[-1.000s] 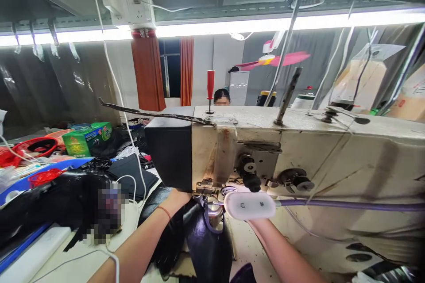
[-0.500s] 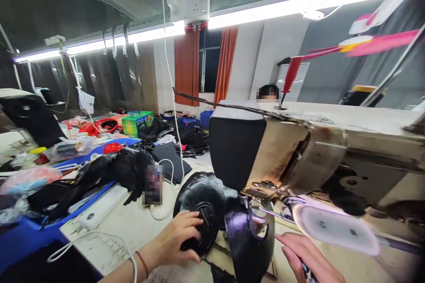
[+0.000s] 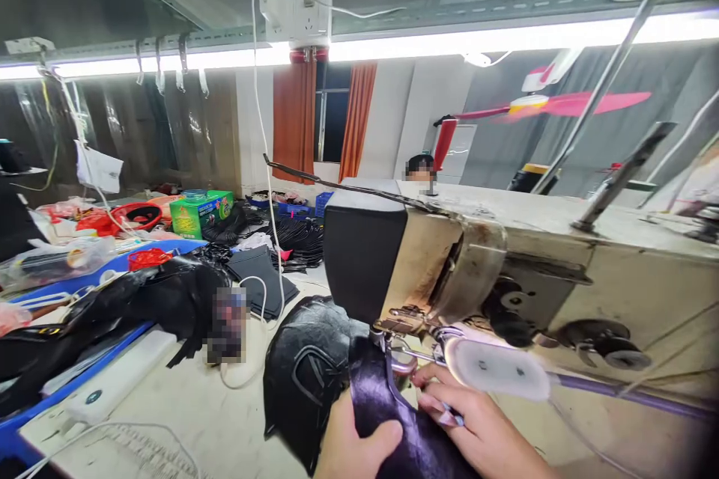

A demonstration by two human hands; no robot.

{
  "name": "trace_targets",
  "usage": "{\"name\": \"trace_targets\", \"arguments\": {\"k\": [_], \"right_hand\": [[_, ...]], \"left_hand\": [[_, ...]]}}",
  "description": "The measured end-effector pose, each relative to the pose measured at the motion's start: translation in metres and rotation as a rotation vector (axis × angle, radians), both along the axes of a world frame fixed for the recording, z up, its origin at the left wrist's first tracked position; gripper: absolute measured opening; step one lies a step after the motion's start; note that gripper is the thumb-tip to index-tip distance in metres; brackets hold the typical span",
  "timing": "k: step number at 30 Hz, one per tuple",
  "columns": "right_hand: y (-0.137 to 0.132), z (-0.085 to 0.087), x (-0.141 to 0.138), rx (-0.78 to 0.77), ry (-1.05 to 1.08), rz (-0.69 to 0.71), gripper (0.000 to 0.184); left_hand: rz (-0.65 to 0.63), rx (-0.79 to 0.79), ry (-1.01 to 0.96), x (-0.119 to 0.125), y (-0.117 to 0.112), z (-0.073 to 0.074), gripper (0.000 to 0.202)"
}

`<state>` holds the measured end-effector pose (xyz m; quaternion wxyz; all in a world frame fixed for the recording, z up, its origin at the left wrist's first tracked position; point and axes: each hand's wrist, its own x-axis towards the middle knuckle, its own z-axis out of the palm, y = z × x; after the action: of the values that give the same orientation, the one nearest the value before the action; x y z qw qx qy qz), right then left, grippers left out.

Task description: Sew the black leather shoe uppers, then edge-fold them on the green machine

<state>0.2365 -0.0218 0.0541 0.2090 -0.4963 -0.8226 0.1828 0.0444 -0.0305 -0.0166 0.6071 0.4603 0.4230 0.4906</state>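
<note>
A glossy black leather piece (image 3: 393, 408) with a curved cut-out lies under the needle area of the sewing machine (image 3: 443, 269). It joins a larger black section (image 3: 308, 367) bearing a raised rounded-loop outline. My left hand (image 3: 356, 441) grips the leather from the near side, thumb on top and the other fingers mostly hidden. Close to the presser foot (image 3: 401, 359), my right hand (image 3: 469, 415) has its fingertips at the cut-out's edge. Tucked in that hand is a slim tool (image 3: 452, 413) with a dark blue end, its kind unclear.
A lit oval lamp (image 3: 497, 368) hangs right of the needle. Left on the table are a white power strip (image 3: 120, 378), loose cables, a blue bin (image 3: 140, 333) with black pieces, and a green box (image 3: 199, 213). A person (image 3: 421, 168) is behind the machine.
My left hand has moved right, from the round black section to the leather near the needle. My right hand has come in to the cut-out's edge. The leather has turned, and the view has shifted right.
</note>
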Motion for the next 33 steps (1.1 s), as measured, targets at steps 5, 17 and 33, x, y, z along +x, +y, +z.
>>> {"name": "trace_targets", "arguments": {"k": [5,17,33], "right_hand": [[0.006,0.009,0.009,-0.18,0.284,-0.065,0.021],[0.014,-0.008,0.011,-0.124,0.511,-0.198,0.027],[-0.001,-0.029,-0.019,0.115,0.407,-0.294,0.024]], "left_hand": [[0.047,0.048,-0.035,0.002,-0.004,-0.008,0.064],[0.049,0.07,-0.066,-0.004,0.008,0.033,0.048],[-0.124,0.068,-0.045,-0.033,0.044,0.062,0.023]]}}
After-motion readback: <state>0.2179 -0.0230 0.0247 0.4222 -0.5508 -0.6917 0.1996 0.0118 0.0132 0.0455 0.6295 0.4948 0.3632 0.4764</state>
